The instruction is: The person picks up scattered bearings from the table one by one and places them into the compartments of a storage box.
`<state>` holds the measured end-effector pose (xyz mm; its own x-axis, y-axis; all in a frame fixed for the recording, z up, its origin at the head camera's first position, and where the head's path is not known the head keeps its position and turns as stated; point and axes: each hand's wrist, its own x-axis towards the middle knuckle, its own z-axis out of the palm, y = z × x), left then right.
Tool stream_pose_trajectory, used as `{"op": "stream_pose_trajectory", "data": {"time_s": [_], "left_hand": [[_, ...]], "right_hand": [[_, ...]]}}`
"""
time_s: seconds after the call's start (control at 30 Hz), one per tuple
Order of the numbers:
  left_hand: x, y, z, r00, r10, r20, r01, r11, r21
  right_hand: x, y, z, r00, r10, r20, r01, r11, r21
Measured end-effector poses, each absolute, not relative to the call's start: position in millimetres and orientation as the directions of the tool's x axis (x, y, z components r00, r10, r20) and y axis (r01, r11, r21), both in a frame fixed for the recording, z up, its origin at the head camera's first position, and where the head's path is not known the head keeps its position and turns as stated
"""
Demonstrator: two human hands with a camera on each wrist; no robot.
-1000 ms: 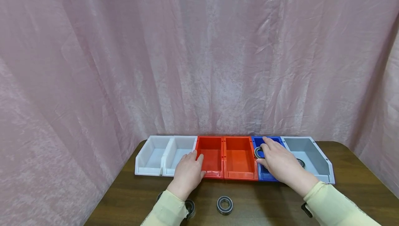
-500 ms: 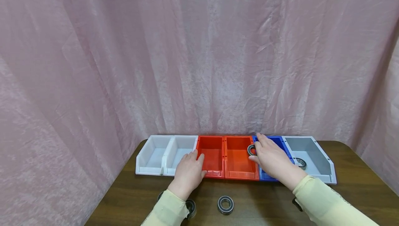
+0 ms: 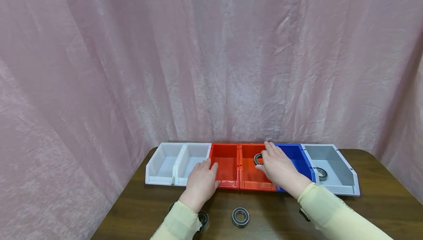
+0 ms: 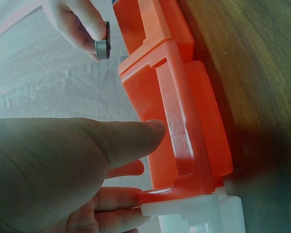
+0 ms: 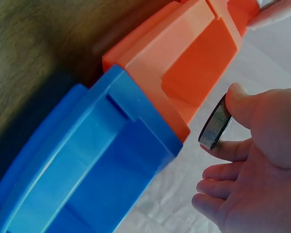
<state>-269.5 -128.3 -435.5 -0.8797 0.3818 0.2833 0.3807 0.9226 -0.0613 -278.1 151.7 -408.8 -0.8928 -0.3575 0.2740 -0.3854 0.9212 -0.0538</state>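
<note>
"Nearest?"
"A loose bearing (image 3: 240,217), before the orange bin's (image 3: 257,184) left corner. Left of that bin, the left hand (image 3: 201,181), fingers relaxed, lies at the red bin (image 3: 229,182), perhaps steadying it."
"Right hand (image 3: 279,165)?"
"Pinching a second bearing (image 3: 257,159) over the orange bin, by its rim, likely for clearance."

In head view, looking forward and down from above the table (image 3: 284,214), rather far, taking in the whole row of bins (image 3: 231,184) and the curtain (image 3: 211,60) behind. In left wrist view, looking very near past the left hand (image 4: 68,162), turned sideways, along the bins toward the right hand (image 4: 76,23). In right wrist view, also very near, turned the opposite way, with the table at upper left. Sharing in all three the bearing (image 5: 216,126) and the orange bin (image 5: 199,73).
</note>
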Motion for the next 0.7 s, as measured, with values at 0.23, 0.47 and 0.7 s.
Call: {"op": "stream_pose_trajectory", "data": {"time_s": [0.23, 0.47, 0.7], "left_hand": [[-269, -128, -434, -0.885, 0.377, 0.274, 0.377, 0.924, -0.055], [-268, -128, -434, -0.881, 0.384, 0.276, 0.384, 0.922, -0.056], [-267, -127, -432, -0.886, 0.377, 0.269, 0.378, 0.924, -0.049]], "right_hand": [[-284, 143, -417, -0.895, -0.348, 0.278, -0.381, 0.922, -0.071], [-289, 137, -425, -0.901, -0.34, 0.268, -0.37, 0.927, -0.067], [-290, 134, -429, -0.9, -0.345, 0.266, -0.376, 0.924, -0.074]]}}
